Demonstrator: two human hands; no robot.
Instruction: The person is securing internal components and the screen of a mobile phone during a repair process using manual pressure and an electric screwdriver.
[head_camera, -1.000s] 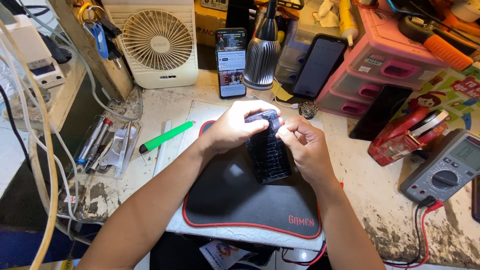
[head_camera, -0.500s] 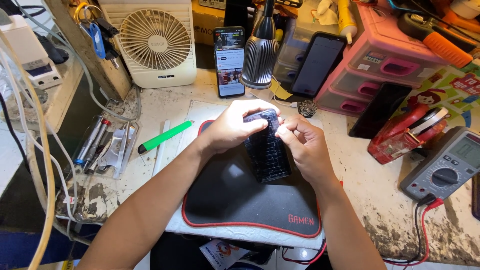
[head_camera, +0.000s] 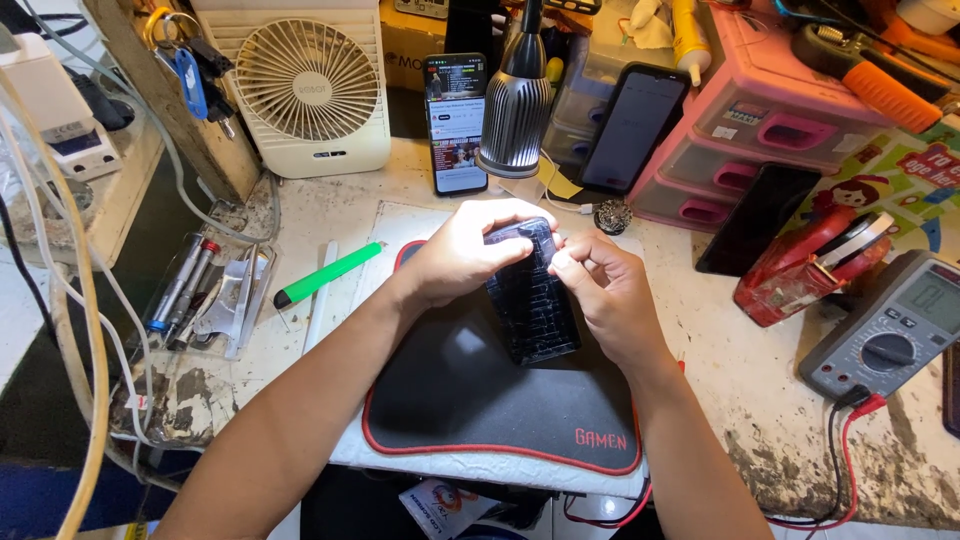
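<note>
phone: dark phone (head_camera: 535, 295) with badly cracked glass, lying lengthwise on the black mat (head_camera: 470, 400), top end under both hands
left hand: left hand (head_camera: 470, 250) curled over the phone's top left corner, fingers wrapped down on the edge, gripping it
right hand: right hand (head_camera: 600, 290) against the phone's right side, thumb and fingertips pinching the upper right edge
hands: nearly touching each other over the top of the phone
mat: red-trimmed, sits on a white pad at the front edge of the bench (head_camera: 760, 400)
left of mat: green-tipped white tool (head_camera: 328, 275) flat on the bench; clear tray (head_camera: 205, 290) with screwdrivers and tweezers further left
behind hands: lamp head (head_camera: 515, 120) pointing down just above the phone; lit phone (head_camera: 457, 125) propped upright beside it; white desk fan (head_camera: 310, 85) to the left
right rear: dark phone leaning on pink drawers (head_camera: 745, 130), another dark phone (head_camera: 758, 215) propped below them
far right: red tool (head_camera: 805, 265) near the mat, multimeter (head_camera: 895, 325) with red and black leads running to the bench edge
bench surface: stained, worn
</note>
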